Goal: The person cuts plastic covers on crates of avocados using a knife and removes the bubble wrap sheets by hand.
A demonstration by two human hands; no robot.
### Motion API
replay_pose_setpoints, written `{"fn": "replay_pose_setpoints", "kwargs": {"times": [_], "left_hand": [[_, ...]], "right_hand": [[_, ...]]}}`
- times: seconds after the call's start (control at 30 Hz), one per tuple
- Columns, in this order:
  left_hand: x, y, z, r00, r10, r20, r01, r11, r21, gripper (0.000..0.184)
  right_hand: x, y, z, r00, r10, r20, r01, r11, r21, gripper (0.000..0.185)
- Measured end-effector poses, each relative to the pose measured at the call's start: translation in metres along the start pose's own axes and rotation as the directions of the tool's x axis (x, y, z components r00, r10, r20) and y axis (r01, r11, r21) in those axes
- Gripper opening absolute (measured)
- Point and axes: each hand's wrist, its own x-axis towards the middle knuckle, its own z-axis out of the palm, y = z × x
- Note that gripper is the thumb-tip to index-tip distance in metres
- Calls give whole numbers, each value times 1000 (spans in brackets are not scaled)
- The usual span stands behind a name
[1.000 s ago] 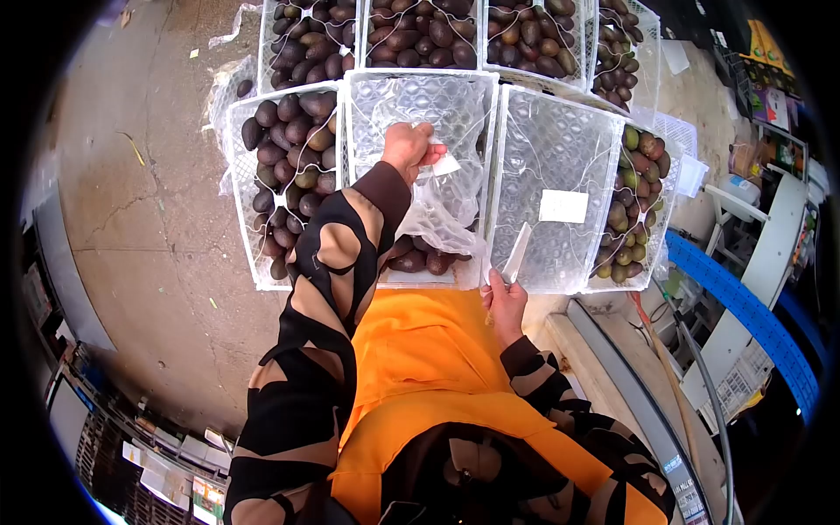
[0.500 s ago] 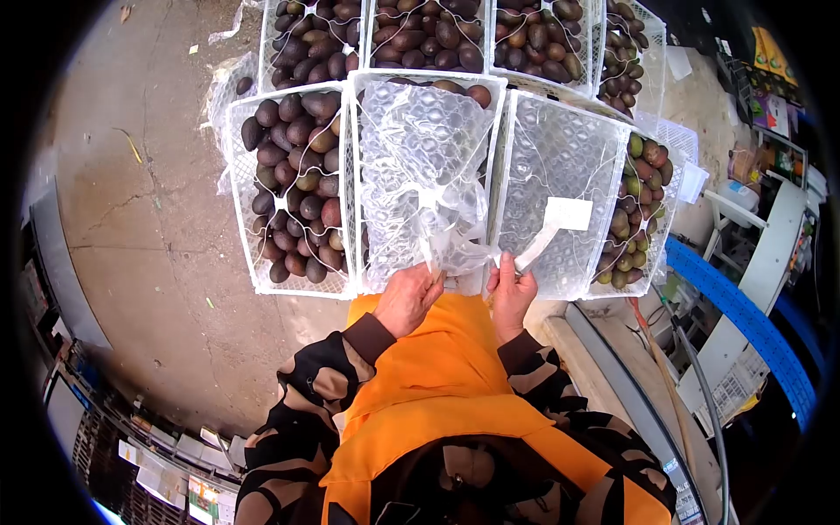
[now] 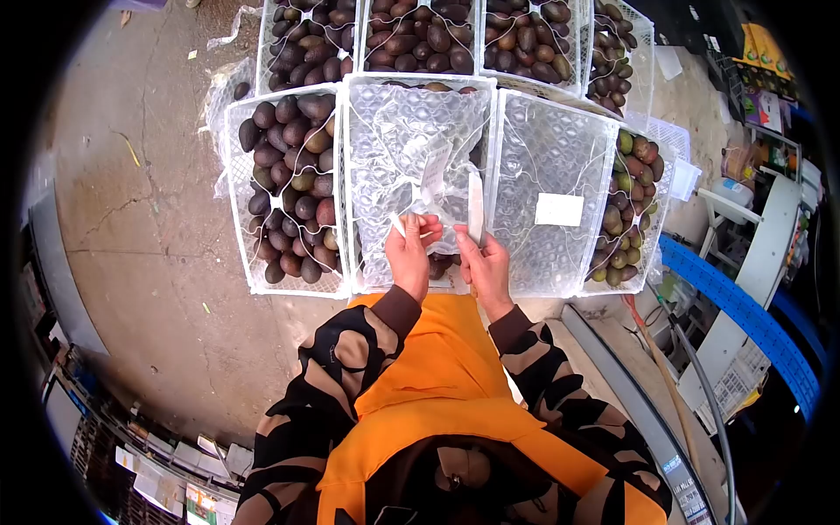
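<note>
My left hand (image 3: 409, 254) is closed over the middle crate, with a small white piece (image 3: 397, 224) showing beside its fingers. In my right hand (image 3: 486, 267) is a narrow white strip (image 3: 475, 203), pinched between thumb and fingers and pointing away from me. Both hands are close together above clear bubble wrap (image 3: 385, 166), which covers most of the avocados in the white plastic crate (image 3: 347, 188). A pale printed strip (image 3: 434, 171) lies on the wrap just beyond my hands. White cords cross the wrap.
An open crate of dark avocados (image 3: 293, 184) stands at left. To the right are a bubble-wrapped crate (image 3: 551, 140) bearing a white card (image 3: 559, 209) and a crate of greener avocados (image 3: 628, 210). More avocado crates line the back. A blue beam (image 3: 744, 306) and shelving stand at far right.
Both hands have moved forward over the middle crate, the right one also leftward. The white strip now points away from me, apart from the white card. The near wrap is lifted, showing some avocados.
</note>
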Motion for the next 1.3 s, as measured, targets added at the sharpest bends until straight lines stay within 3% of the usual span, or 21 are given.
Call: {"fn": "replay_pose_setpoints", "kwargs": {"times": [0.03, 0.07, 0.1, 0.13, 0.17, 0.23, 0.33, 0.43, 0.5, 0.6, 0.67, 0.73, 0.8, 0.83, 0.9, 0.97, 1.07, 1.13, 1.23, 1.27, 1.3], "left_hand": [[21, -1, -7, 973, 165, -159, -160, 986, 42, 24], [44, -15, -17, 937, 334, -100, -295, 913, 283, 24], [64, -27, -21, 876, 482, -3, -418, 764, 492, 24], [59, -17, -2, 839, 519, 162, -391, 371, 842, 35], [66, -37, 9, 861, 472, 188, -349, 282, 894, 50], [71, -43, 37, 967, 253, -7, -144, 572, 808, 59], [83, -36, 36, 990, 111, -87, -10, 673, 740, 45], [63, -10, 13, 980, 39, 194, -164, 710, 685, 28], [40, -10, 21, 927, 302, 224, -371, 633, 680, 14], [21, -17, 12, 834, 462, 303, -549, 636, 542, 6], [6, -15, 3, 818, 473, 328, -573, 609, 549, 6], [0, -19, -12, 789, 499, 358, -607, 549, 574, 7], [-5, -27, -10, 921, 377, 102, -390, 876, 285, 15], [-7, -30, -8, 965, 264, -7, -262, 961, 90, 19], [-1, -50, -23, 993, 28, -111, -32, 999, -41, 28], [5, -53, -27, 974, -150, -167, 130, 983, -128, 27], [22, -56, -37, 998, 62, -22, -55, 970, 239, 25], [29, -42, -41, 978, 152, 144, -205, 830, 518, 25], [17, -17, -24, 967, -48, 251, -91, 854, 513, 21], [15, -24, -23, 974, -29, 223, -62, 919, 390, 14], [14, -29, -21, 975, 79, 208, -172, 860, 480, 14]], "right_hand": [[11, 3, -6, 983, -132, -130, 123, 990, -75, 27], [34, 6, -15, 930, -273, -246, 237, 957, -166, 30], [61, 1, -21, 842, -419, -340, 339, 901, -270, 32], [81, -15, -18, 845, -447, -293, 322, 864, -388, 39], [102, -31, -14, 852, -464, -243, 300, 812, -500, 46], [154, -47, 1, 628, -775, 70, 478, 313, -821, 54], [183, -77, 43, 777, -600, 189, 427, 284, -858, 75], [210, -63, 54, 850, -428, 308, 413, 178, -893, 76], [222, -53, 57, 896, -318, 308, 360, 116, -926, 70], [241, -55, 49, 865, -397, 306, 364, 78, -928, 49], [249, -59, 43, 828, -439, 348, 383, -10, -924, 37], [251, -69, 44, 835, -394, 384, 453, 95, -887, 33], [250, -78, 43, 801, -512, 310, 483, 246, -840, 29], [239, -88, 42, 765, -609, 208, 503, 364, -784, 33], [209, -110, 24, 689, -695, 206, 596, 383, -706, 37], [167, -121, -4, 854, -414, 316, 460, 314, -831, 39], [127, -93, -45, 859, -138, 492, 506, 92, -858, 38], [109, -76, -56, 845, 12, 534, 535, -15, -845, 34], [94, -53, -49, 832, 80, 550, 552, -17, -833, 28], [90, -47, -46, 826, 93, 556, 559, -7, -829, 26], [89, -45, -41, 820, 101, 563, 566, -4, -824, 24]]}}
